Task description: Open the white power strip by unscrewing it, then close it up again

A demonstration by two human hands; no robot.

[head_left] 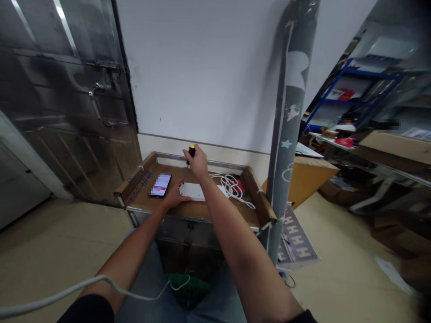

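Note:
My right hand [199, 162] is closed around the black and yellow handle of a screwdriver [191, 151]. The screwdriver stands almost upright, its thin shaft pointing down at the left end of a white power strip [192, 191]. I cannot make out whether its tip touches a screw. At that same end, my left hand [174, 194] grips the strip, which lies flat with small dark holes in its upward face. A white cable [234, 186] lies in loops at the strip's right end, partly behind my right forearm. Left of my left hand lies a phone [160, 185] with a lit screen.
Cardboard lines the small metal-framed table [141, 204], with raised cardboard edges at both sides. A red and black item [239, 183] lies under the cable loops. A grey pipe [290, 134] stands close at the right. Another white cord [134, 294] crosses over my left arm.

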